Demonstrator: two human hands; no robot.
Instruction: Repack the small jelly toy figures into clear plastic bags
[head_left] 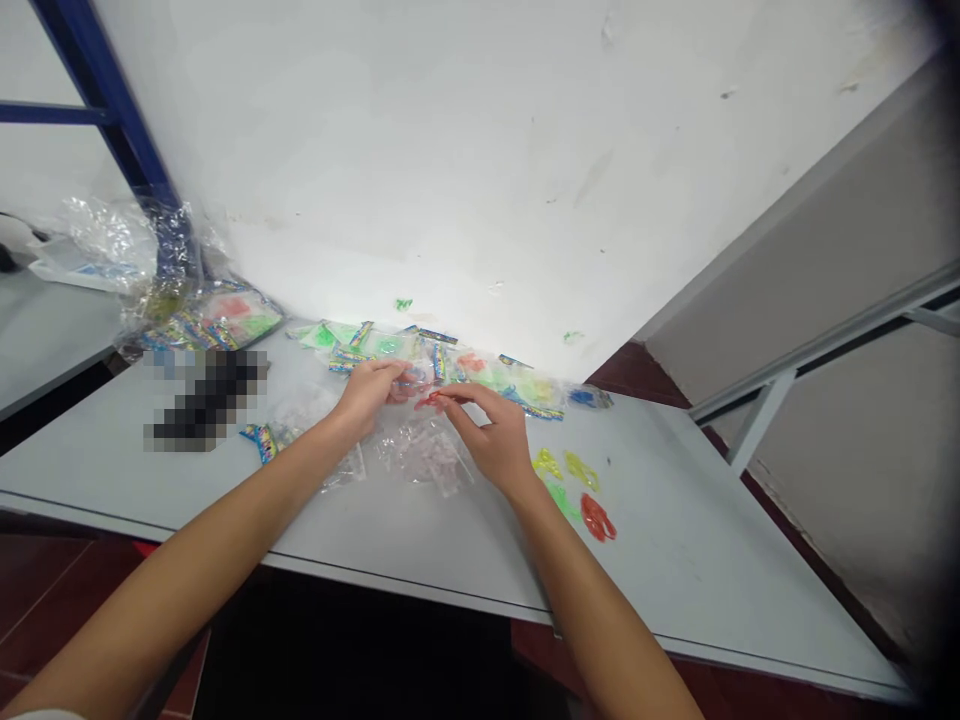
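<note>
Your right hand is pinching a red piece, your left hand is gripping a clear bag; packets are still lining the counter's back edge, loose pieces lying right.

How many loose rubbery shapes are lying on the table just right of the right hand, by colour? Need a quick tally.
Yellow shapes: 2
Green shape: 1
Red shape: 1
Total: 4
</note>
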